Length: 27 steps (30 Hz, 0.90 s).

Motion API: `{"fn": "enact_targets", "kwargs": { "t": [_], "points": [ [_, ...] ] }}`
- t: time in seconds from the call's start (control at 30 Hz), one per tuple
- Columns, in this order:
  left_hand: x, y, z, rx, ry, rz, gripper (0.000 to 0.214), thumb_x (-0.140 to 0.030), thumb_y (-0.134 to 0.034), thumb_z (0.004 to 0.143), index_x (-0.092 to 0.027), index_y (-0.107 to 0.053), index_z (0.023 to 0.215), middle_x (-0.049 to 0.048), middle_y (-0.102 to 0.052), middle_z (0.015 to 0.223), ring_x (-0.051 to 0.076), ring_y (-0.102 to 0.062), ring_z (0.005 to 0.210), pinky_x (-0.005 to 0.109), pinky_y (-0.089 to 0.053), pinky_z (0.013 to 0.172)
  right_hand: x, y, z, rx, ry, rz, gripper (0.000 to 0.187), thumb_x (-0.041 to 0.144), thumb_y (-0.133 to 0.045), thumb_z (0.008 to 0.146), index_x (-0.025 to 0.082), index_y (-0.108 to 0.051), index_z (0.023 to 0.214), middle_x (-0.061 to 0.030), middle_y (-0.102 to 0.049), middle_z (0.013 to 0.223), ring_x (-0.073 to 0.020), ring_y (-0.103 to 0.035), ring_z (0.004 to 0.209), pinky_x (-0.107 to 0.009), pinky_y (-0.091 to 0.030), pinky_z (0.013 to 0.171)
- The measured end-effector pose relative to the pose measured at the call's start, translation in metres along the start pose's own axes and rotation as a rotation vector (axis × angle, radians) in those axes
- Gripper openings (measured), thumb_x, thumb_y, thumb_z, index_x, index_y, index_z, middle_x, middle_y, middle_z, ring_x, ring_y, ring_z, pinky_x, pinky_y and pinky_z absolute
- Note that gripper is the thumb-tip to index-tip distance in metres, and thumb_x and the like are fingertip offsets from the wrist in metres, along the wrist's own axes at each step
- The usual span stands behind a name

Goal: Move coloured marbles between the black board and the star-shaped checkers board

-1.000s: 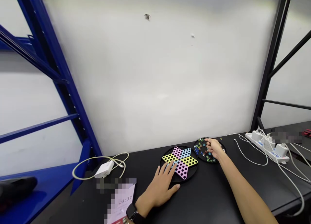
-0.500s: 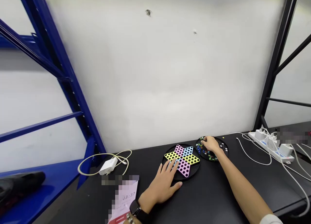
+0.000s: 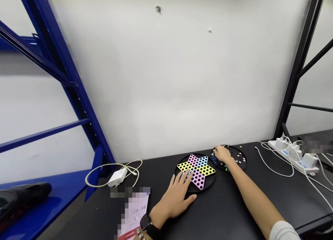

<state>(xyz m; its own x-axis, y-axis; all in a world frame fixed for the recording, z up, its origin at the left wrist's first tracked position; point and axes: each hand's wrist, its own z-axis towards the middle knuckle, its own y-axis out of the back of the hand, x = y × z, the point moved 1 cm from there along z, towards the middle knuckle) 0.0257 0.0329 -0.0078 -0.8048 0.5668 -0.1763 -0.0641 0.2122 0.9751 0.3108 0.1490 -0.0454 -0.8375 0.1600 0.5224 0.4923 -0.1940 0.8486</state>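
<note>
Left hand flat, fingers spread, tips resting on round black board with pastel star of holes; right hand curled over coloured glass marbles in round black dish; whether it grips one, cannot tell; marble-picking step, apparently; lift calls for fine pinch.

On my feed the right hand covers the left part of the black dish, and I cannot tell whether its curled fingers pinch any of the marbles, which are too small to count. The left hand lies spread over the near-left point of the star board, hiding the holes there. A pixelated patch blots the top of the paper slip, whose lower end leaves the frame. A second patch masks something behind the power strip. A dark object on the blue shelf is cut by the left edge
</note>
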Motion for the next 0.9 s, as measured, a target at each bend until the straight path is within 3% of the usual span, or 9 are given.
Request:
{"fn": "enact_targets", "kwargs": {
  "t": [0.17, 0.3, 0.4, 0.5, 0.6, 0.8, 0.9],
  "points": [
    [0.000, -0.001, 0.000, 0.019, 0.016, 0.012, 0.079, -0.062, -0.036, 0.092, -0.022, -0.014, 0.156, 0.0046, -0.012, 0.163, 0.030, -0.007, 0.150, 0.055, -0.008, 0.121, 0.003, -0.007, -0.002, -0.082, -0.043, 0.270, 0.014, 0.022, -0.060, 0.081, 0.018, -0.059, 0.068, -0.0133, -0.067, 0.098, -0.0278, -0.059, 0.107, -0.033, -0.040, 0.087],
    [0.003, -0.004, 0.002, -0.021, -0.006, 0.009, 0.078, -0.064, -0.037, 0.091, -0.025, -0.016, 0.156, 0.0038, -0.012, 0.163, 0.032, -0.009, 0.149, 0.056, -0.010, 0.120, 0.007, 0.005, -0.001, -0.114, -0.048, 0.610, 0.022, 0.034, -0.052, 0.085, 0.020, -0.054, 0.069, -0.0060, -0.060, 0.073, -0.0199, -0.059, 0.079, -0.026, -0.043, 0.063],
    [0.006, -0.008, 0.003, -0.036, -0.016, 0.003, 0.077, -0.065, -0.035, 0.092, -0.026, -0.016, 0.156, 0.0043, -0.013, 0.163, 0.033, -0.011, 0.149, 0.058, -0.012, 0.120, 0.013, 0.023, 0.001, -0.109, -0.033, 0.879, 0.026, 0.040, -0.037, 0.089, 0.021, -0.051, 0.076, -0.0005, -0.050, 0.063, -0.0137, -0.046, 0.054, -0.022, -0.036, 0.046],
    [0.007, -0.009, 0.003, -0.034, -0.022, 0.011, 0.077, -0.063, -0.036, 0.092, -0.026, -0.016, 0.156, 0.0044, -0.014, 0.162, 0.032, -0.011, 0.149, 0.057, -0.011, 0.120, 0.019, 0.037, -0.002, 0.007, -0.053, 1.377, 0.025, 0.036, -0.034, 0.088, 0.020, -0.049, 0.077, -0.0009, -0.048, 0.063, -0.0115, -0.038, 0.048, -0.020, -0.030, 0.039],
    [0.005, -0.006, 0.003, -0.026, -0.012, 0.010, 0.077, -0.063, -0.037, 0.092, -0.025, -0.016, 0.156, 0.0040, -0.016, 0.162, 0.030, -0.009, 0.149, 0.056, -0.009, 0.121, 0.023, 0.042, -0.008, 0.172, -0.183, 1.808, 0.025, 0.032, -0.035, 0.090, 0.018, -0.052, 0.079, -0.0037, -0.052, 0.066, -0.0103, -0.037, 0.046, -0.018, -0.024, 0.035],
    [0.001, -0.001, 0.002, 0.014, 0.009, 0.015, 0.078, -0.062, -0.036, 0.092, -0.022, -0.016, 0.156, 0.0040, -0.013, 0.163, 0.029, -0.007, 0.150, 0.054, -0.007, 0.121, 0.019, 0.043, -0.014, 0.283, -0.260, 1.800, 0.043, 0.041, -0.024, 0.096, 0.016, -0.056, 0.086, -0.0128, -0.063, 0.080, -0.0105, -0.037, 0.045, -0.019, -0.020, 0.032],
    [0.002, -0.001, 0.002, 0.007, 0.010, 0.015, 0.078, -0.062, -0.037, 0.092, -0.023, -0.017, 0.156, 0.0038, -0.014, 0.163, 0.029, -0.008, 0.150, 0.054, -0.008, 0.121, 0.015, 0.043, -0.012, 0.329, -0.261, 1.741, 0.042, 0.039, -0.026, 0.097, 0.015, -0.057, 0.085, -0.0074, -0.059, 0.069, -0.0075, -0.027, 0.040, -0.018, -0.016, 0.032]
  ]
}}
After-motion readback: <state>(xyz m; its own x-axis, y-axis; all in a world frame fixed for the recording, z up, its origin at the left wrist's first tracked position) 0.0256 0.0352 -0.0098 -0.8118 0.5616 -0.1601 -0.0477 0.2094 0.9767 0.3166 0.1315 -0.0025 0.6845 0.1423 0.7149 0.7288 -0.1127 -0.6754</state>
